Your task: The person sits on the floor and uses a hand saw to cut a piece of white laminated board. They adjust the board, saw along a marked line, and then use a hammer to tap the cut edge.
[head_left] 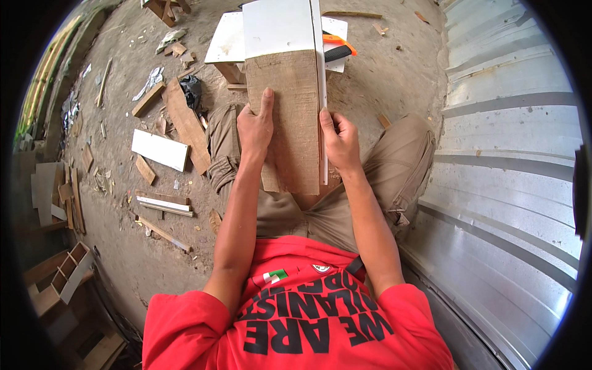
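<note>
A wide wooden board [287, 117], bare brown along its near part and white at its far end, extends away from me above my lap. My left hand [255, 128] grips its left edge, thumb lying on the top face and fingers hidden beneath. Along the board's right edge runs a long thin white strip [324, 142]. My right hand [340, 139] pinches that strip against the board, thumb uppermost. The board's far end lies over a low white-topped stool [227, 40]. A tool with an orange and black handle [338, 53] rests on the stool, partly hidden by the board.
Scrap wood litters the dirt floor at left, including a white plank [160, 150] and a long brown plank [186, 126]. A black plastic bag [192, 92] lies near my left knee. Corrugated metal sheeting [505, 166] walls the right side. Wooden frames [71, 271] stand at lower left.
</note>
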`<state>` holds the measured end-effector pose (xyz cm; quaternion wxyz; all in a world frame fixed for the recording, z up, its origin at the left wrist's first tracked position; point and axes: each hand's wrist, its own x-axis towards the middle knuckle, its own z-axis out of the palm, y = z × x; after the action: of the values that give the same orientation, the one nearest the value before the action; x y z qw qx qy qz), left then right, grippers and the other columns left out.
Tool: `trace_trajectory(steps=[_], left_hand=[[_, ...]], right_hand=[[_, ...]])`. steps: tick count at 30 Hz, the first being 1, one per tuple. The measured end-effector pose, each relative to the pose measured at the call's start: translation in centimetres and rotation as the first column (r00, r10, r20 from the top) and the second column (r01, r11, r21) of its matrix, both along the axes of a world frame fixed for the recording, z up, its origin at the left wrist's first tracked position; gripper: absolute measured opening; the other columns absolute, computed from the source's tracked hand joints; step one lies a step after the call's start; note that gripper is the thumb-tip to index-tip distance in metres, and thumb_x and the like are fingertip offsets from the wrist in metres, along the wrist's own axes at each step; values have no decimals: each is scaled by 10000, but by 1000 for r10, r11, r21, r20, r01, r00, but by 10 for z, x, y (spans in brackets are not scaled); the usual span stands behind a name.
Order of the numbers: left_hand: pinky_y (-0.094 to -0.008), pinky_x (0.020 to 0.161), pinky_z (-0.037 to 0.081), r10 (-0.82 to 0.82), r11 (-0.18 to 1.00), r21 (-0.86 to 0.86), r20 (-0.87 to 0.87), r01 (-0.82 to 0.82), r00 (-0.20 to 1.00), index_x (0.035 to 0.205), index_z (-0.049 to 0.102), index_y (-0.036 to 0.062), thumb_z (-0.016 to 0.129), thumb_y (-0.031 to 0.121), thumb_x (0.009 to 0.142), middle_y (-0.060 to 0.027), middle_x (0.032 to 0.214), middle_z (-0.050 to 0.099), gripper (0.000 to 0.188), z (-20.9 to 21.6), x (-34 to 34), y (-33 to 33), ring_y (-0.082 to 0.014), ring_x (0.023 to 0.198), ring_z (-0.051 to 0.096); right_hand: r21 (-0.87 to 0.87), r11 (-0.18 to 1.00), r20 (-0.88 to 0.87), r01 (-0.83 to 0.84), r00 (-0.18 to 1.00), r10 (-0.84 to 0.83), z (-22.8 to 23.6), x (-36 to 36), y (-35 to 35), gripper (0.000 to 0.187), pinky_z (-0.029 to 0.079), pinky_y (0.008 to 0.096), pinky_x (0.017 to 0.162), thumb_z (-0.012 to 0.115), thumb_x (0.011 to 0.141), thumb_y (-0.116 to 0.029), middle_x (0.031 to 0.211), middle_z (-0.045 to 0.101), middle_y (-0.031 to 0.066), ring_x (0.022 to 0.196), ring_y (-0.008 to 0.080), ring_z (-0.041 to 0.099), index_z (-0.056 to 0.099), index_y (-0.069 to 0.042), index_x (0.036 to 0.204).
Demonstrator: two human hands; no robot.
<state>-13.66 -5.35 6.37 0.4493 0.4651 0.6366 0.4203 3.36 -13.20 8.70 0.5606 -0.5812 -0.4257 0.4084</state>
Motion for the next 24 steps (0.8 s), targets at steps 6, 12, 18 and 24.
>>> trace_trajectory(steps=[6, 12, 18, 24], left_hand=[[-325, 566, 455, -22, 1000, -6, -108, 22, 994, 797, 626, -28, 628, 670, 872, -63, 679, 590, 702, 23, 4, -6, -127, 636, 540], [-311, 692, 475, 72, 992, -109, 22, -69, 997, 898, 656, -64, 585, 636, 920, -63, 767, 628, 703, 20, -1, -4, -132, 751, 561], [-327, 792, 461, 228, 973, -22, 223, -229, 948, 1021, 645, -73, 577, 677, 898, -78, 896, 627, 764, 11, -22, 7, -153, 842, 537], [-337, 880, 456, 252, 968, -37, 161, -249, 954, 1136, 587, -124, 578, 704, 879, -129, 1015, 622, 867, 31, -39, 7, -185, 956, 548]], right_hand=[[-40, 999, -38, 35, 999, -36, -4, 0, -1, 489, 366, 236, 541, 586, 998, -438, 667, 537, -44, 613, 45, 446, 676, 41, 954], [-129, 989, -140, -77, 988, 59, -4, 14, -1, 512, 441, 240, 644, 555, 1010, -452, 767, 622, -7, 703, 71, 542, 677, 45, 1028], [-64, 981, -344, -184, 927, 151, 2, 13, -7, 447, 515, 238, 803, 589, 1006, -363, 1028, 703, 77, 916, 103, 647, 645, 50, 1168], [-38, 951, -288, -307, 915, 283, -1, 3, -15, 336, 494, 220, 737, 657, 976, -210, 967, 687, 42, 838, 67, 604, 646, 69, 1161]])
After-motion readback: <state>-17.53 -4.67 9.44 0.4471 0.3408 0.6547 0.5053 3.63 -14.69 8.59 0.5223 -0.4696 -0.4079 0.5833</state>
